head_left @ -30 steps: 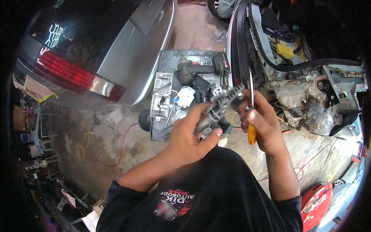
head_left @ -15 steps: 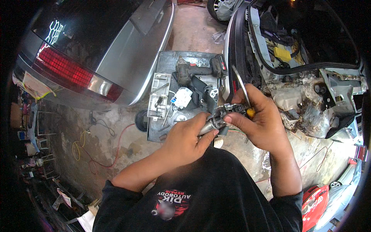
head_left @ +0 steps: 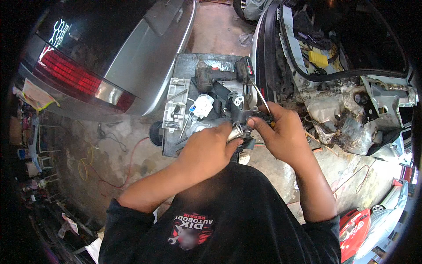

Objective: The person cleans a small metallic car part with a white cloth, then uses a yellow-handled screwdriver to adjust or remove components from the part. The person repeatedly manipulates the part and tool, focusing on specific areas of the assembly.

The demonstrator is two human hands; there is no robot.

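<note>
My left hand [head_left: 205, 147] is closed round the silver cylindrical end of a dark metal mechanical part [head_left: 236, 131], which I cannot name more exactly. At the other end of this part, the thumb of my right hand [head_left: 283, 133] presses on it. The same hand also holds a screwdriver [head_left: 261, 94], whose thin metal shaft points up and away; the handle is hidden by the fingers. Both hands are over the near right corner of a dark work surface [head_left: 182, 66]. Close beyond them lies a white plastic part [head_left: 203, 106].
A cordless drill [head_left: 213, 75] lies at the far side of the surface, left of it a clear organizer case [head_left: 176, 105] with bits. A silver car [head_left: 149, 53] stands at left, a stripped car body [head_left: 334, 105] at right. A red hose [head_left: 127, 176] runs over the floor.
The view has shifted slightly. My right hand has turned on the part, and the screwdriver now leans further left; its yellow handle end no longer shows.
</note>
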